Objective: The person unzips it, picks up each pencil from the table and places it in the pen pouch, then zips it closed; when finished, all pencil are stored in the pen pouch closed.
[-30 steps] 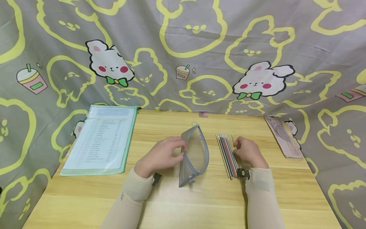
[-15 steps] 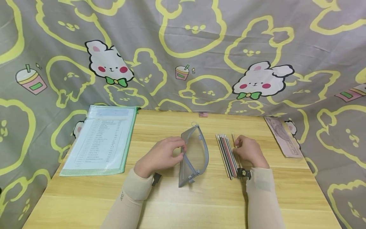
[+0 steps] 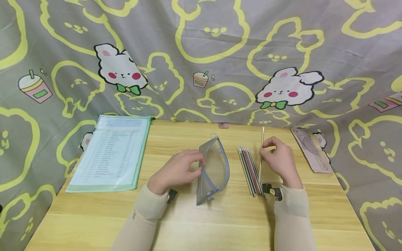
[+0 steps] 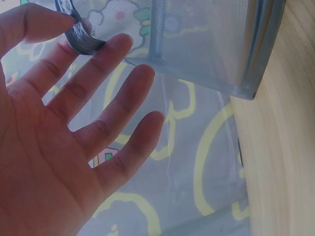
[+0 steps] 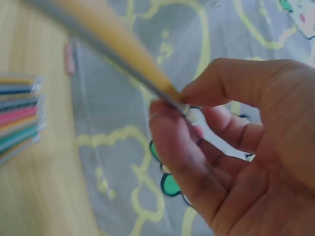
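My left hand [image 3: 179,169] pinches the rim of a grey mesh zipper pouch [image 3: 205,186] between thumb and index finger, with its other fingers spread in the left wrist view. The pouch [image 4: 202,44] stands on edge with its mouth spread; brownish long shapes show along its lower edge. Thumb and index finger of my right hand [image 3: 279,157] pinch a thin pencil [image 3: 262,139], raised and steeply tilted. In the right wrist view this pencil [image 5: 123,44] looks yellow with a grey side. Just left of that hand, several pencils [image 3: 249,170] of mixed colours lie side by side.
A green-edged zip folder [image 3: 108,153] with a printed sheet lies at the left. A banknote [image 3: 311,150] lies at the right edge, and a small pink piece [image 3: 223,126] at the back. A patterned curtain [image 3: 176,69] hangs behind the wooden table [image 3: 201,230].
My right hand has lifted the pencil from beside the row and moved slightly right. The left hand and the pouch have stayed in place.
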`<act>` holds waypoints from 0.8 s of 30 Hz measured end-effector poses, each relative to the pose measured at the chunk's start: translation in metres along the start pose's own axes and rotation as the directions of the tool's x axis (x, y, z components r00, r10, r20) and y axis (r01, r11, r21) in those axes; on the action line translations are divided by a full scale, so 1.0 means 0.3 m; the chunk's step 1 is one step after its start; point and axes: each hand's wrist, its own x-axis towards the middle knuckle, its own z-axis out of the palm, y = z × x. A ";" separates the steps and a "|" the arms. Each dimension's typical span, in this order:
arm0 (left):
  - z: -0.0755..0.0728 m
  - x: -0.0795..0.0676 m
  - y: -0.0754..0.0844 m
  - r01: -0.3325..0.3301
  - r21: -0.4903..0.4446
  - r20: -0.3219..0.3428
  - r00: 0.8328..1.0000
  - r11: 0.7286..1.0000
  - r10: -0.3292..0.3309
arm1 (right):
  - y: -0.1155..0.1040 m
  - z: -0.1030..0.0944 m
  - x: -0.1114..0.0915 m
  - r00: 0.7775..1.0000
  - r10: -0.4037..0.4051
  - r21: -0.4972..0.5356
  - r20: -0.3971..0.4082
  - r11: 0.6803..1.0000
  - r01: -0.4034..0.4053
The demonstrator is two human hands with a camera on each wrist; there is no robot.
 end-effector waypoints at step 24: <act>0.002 0.003 0.001 -0.015 0.002 0.002 1.000 1.000 0.015 | -0.222 0.217 -0.060 0.894 -0.131 0.375 0.429 0.926 -0.045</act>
